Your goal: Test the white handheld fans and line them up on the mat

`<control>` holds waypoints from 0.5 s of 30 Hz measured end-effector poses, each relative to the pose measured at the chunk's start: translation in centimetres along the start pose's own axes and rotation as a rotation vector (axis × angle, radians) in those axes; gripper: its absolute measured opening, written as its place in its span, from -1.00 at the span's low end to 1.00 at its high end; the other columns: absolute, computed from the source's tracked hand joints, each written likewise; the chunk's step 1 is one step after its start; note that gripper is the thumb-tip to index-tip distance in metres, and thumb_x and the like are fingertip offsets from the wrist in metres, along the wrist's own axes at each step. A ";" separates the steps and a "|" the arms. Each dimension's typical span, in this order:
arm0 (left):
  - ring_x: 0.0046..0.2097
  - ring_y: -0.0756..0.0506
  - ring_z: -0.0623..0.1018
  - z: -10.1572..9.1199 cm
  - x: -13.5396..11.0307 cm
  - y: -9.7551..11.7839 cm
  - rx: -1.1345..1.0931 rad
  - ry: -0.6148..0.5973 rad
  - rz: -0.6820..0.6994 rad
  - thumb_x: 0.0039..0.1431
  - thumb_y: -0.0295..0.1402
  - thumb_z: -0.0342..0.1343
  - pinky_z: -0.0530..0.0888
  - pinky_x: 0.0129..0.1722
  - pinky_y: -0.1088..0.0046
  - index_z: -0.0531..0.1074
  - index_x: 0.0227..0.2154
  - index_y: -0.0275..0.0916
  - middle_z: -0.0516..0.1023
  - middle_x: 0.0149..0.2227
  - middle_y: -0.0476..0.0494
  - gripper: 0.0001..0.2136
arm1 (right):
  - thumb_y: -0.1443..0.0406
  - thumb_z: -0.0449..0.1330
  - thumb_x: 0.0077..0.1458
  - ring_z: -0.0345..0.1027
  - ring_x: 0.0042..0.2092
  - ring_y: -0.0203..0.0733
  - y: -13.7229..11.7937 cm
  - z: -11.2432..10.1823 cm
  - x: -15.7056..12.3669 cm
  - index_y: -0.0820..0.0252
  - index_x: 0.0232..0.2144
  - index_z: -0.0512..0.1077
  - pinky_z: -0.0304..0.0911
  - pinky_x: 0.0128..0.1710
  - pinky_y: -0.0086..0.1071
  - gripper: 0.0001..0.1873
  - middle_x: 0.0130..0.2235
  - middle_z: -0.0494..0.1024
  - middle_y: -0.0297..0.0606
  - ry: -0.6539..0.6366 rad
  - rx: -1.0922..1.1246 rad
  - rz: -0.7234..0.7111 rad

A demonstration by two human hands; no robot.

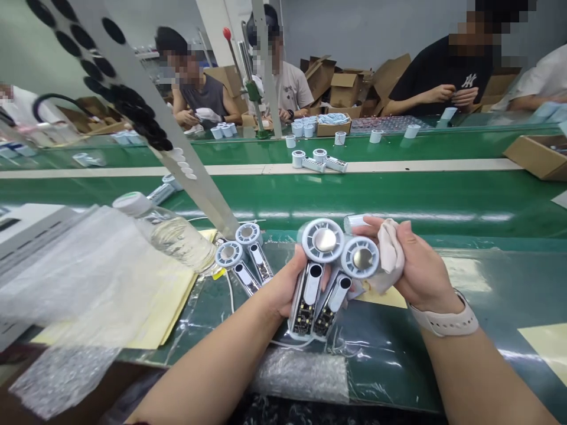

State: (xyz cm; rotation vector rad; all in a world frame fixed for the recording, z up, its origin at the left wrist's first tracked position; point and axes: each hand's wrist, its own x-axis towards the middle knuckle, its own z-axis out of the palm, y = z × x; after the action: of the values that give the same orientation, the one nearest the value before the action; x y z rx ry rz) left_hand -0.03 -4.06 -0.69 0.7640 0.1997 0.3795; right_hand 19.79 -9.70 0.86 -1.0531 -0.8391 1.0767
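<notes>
My left hand is closed around a device with a light-blue round head, a silver disc at its centre and a clear handle showing a circuit board. Beside it, overlapping, is a second device of the same kind; whether my left fingers hold it too is partly hidden. My right hand grips a bunched white cloth close to the second device's head. A pale cylinder shows behind my right fingertips. Two more such devices lie left of my left hand.
A slanted grey post bearing black and white discs rises at left. Near it are a clear plastic jar, yellow sheets and bubble wrap. Across the green conveyor, several people work. A cardboard box sits at right.
</notes>
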 end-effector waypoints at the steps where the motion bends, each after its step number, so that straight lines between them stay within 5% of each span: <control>1: -0.36 -0.17 0.61 0.2 0.0 0.2 0.002 0.025 0.059 -0.11 0.35 0.11 0.53 -0.30 0.31 0.42 -0.59 -0.29 0.60 -0.40 -0.26 -0.34 | -0.13 -0.04 0.30 0.53 0.03 0.00 0.0 0.2 -0.1 0.08 -0.05 0.51 0.47 0.01 -0.09 -0.45 -0.02 0.65 -0.15 -0.022 -0.012 -0.005; 9: -0.50 -0.05 0.44 0.0 -0.1 -1.0 0.135 0.251 0.258 -0.14 0.26 0.24 0.37 -0.48 0.44 0.48 -0.54 -0.28 0.49 -0.55 -0.10 -0.42 | -0.10 0.04 0.28 0.35 0.22 -0.03 2.1 2.3 -1.7 -0.11 0.33 0.16 0.37 0.14 -0.09 -0.36 0.25 0.43 -0.25 -0.115 -0.019 0.059; 13: -0.53 -0.05 0.42 0.0 0.0 -0.8 0.150 0.268 0.292 -0.13 0.28 0.21 0.35 -0.50 0.43 0.49 -0.56 -0.27 0.48 -0.57 -0.10 -0.41 | -0.04 0.17 0.21 0.41 0.16 -0.01 2.4 2.2 -1.3 -0.04 0.24 0.31 0.41 0.07 -0.13 -0.40 0.19 0.49 -0.20 -0.167 -0.044 0.107; 15: -0.46 -0.10 0.50 0.3 0.0 0.0 0.135 0.263 0.337 -0.15 0.31 0.19 0.43 -0.42 0.39 0.50 -0.58 -0.26 0.51 -0.54 -0.12 -0.39 | 0.00 0.22 0.18 0.55 -0.09 -0.04 2.0 2.1 -1.1 0.03 0.15 0.40 0.49 -0.17 -0.18 -0.46 -0.01 0.62 -0.16 -0.168 -0.062 0.155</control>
State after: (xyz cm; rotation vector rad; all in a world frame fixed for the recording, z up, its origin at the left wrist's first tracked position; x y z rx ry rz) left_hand 0.09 -4.25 -0.52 0.8822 0.3476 0.7936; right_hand 17.01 -10.00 -0.45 -1.1044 -0.9420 1.2903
